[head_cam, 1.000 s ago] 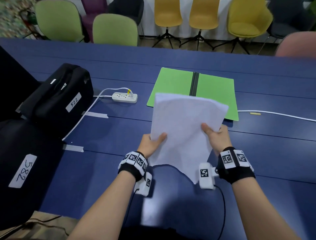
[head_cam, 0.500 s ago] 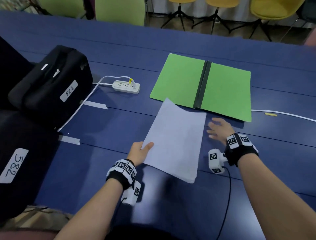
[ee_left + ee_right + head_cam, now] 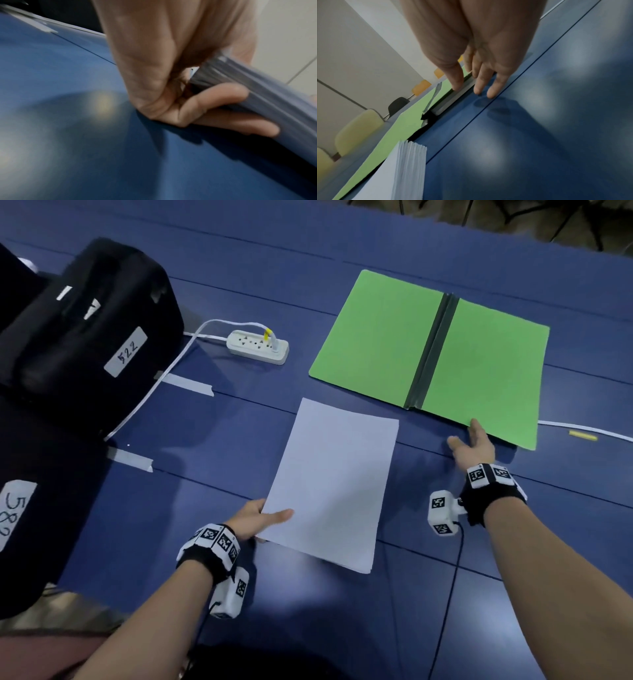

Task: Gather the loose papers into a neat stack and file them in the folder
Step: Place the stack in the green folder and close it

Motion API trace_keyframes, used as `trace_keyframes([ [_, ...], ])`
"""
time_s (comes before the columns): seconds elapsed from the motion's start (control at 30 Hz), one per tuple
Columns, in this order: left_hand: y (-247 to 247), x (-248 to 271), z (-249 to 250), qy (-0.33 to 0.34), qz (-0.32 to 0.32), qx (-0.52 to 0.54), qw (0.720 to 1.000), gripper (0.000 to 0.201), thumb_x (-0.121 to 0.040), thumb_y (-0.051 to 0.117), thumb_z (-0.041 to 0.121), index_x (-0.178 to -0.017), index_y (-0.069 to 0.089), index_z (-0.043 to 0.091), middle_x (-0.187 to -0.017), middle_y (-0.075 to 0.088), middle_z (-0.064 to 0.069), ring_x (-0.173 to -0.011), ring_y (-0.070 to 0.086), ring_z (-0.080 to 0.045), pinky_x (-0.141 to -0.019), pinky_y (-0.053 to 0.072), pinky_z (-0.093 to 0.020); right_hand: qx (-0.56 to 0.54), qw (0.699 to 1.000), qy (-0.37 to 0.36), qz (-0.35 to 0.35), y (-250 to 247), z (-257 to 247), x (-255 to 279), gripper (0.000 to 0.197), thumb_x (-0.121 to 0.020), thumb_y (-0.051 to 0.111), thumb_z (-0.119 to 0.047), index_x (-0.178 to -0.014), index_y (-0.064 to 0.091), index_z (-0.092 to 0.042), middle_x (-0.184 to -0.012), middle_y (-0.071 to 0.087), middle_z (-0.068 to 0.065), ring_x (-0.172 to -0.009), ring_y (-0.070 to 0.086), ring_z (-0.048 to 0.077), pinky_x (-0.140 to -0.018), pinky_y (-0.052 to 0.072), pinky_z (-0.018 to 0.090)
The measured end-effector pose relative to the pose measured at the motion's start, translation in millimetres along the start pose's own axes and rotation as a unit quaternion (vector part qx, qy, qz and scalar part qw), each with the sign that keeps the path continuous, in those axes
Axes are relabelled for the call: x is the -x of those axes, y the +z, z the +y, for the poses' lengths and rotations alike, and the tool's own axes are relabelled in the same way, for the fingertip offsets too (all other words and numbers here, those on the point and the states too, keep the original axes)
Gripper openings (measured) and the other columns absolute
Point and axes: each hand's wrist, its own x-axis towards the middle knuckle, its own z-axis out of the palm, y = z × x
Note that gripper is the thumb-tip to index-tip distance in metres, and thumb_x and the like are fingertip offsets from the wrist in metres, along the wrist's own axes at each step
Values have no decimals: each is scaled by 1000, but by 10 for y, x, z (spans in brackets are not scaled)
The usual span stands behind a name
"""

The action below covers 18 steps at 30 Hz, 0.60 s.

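Note:
A squared-up stack of white papers point(image 3: 334, 484) is held just above the blue table, near its middle. My left hand point(image 3: 260, 520) pinches the stack's near left corner, thumb on top and fingers underneath; the left wrist view shows the stack's edge point(image 3: 254, 86) between thumb and fingers. The green folder point(image 3: 373, 337) lies open and flat beyond the stack, with a dark spine point(image 3: 432, 350) down its middle. My right hand point(image 3: 474, 441) is stretched out, fingers straight, at the near edge of the folder's right half. In the right wrist view its fingertips point(image 3: 491, 94) reach that folder edge point(image 3: 453, 96).
A white power strip point(image 3: 257, 346) with its cord lies left of the folder. Black bags labelled 522 point(image 3: 92, 330) and 582 point(image 3: 20, 508) fill the left side. Tape strips point(image 3: 186, 385) are stuck on the table. A white cable point(image 3: 582, 428) runs off right.
My right hand let go of the papers and reached forward to the folder's near edge. My left hand lowered the stack from upright to nearly flat over the table.

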Motion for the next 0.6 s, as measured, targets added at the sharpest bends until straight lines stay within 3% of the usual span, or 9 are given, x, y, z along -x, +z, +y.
trace_keyframes([
  [0.03,-15,5,3,7,-9,-11,1000,53,-66,78,46,-111,68,20,-104,75,1,-98,71,-22,-91,55,-41,-18,1000,8,16,12,10,12,62,-90,56,-8,-147,31,-13,-150,37,5,-135,40,17,-103,30,18],
  [0.1,23,41,45,31,3,-24,999,37,-81,74,30,-113,65,14,-91,75,2,-70,71,-15,-62,57,-32,-57,997,16,44,12,41,38,55,-89,59,-9,-141,42,-13,-142,50,6,-126,51,15,-101,33,17],
  [0.13,56,58,57,45,17,-27,998,30,-85,70,23,-112,63,13,-82,73,4,-57,65,-9,-49,51,-27,-71,996,22,55,-4,55,67,51,-88,61,-13,-137,48,-14,-136,55,4,-121,55,13,-102,36,18],
  [0.2,111,110,77,70,40,-15,997,22,-89,65,16,-109,59,13,-65,68,11,-42,55,-5,-38,40,-21,-83,991,36,99,-54,79,143,41,-85,66,-24,-125,61,-17,-122,65,1,-110,60,12,-102,40,21],
  [0.33,36,366,128,91,44,20,995,21,-90,63,13,-110,60,9,-58,67,10,-40,50,-5,-34,33,-18,-104,972,83,196,-173,211,276,27,-74,67,-28,-99,74,-20,-89,71,-2,-83,66,16,-86,51,24],
  [0.4,-92,596,176,99,38,27,994,29,-87,68,21,-110,61,5,-61,67,6,-41,49,-7,-33,32,-18,-131,964,99,211,-214,273,331,28,-74,65,-19,-100,71,-16,-74,66,-2,-65,62,14,-70,49,20],
  [0.47,-270,849,206,115,35,26,992,51,-71,77,43,-106,64,8,-64,68,3,-42,50,-8,-36,33,-18,-124,965,108,206,-249,316,409,27,-76,63,-12,-103,66,-12,-63,58,-1,-53,53,11,-54,45,20],
  [0.57,-528,1232,257,142,57,-2,988,59,-57,82,52,-100,67,15,-72,74,0,-51,56,-11,-49,39,-24,-75,980,102,155,-250,398,603,38,-80,62,-6,-117,54,-13,-61,54,3,-51,50,11,-47,43,18],
  [0.6,-603,1362,282,153,69,-9,986,63,-54,82,57,-99,67,15,-69,73,1,-48,55,-7,-47,38,-22,-67,982,96,145,-248,442,675,43,-81,62,-4,-122,51,-13,-61,53,3,-51,49,11,-44,43,17],
])
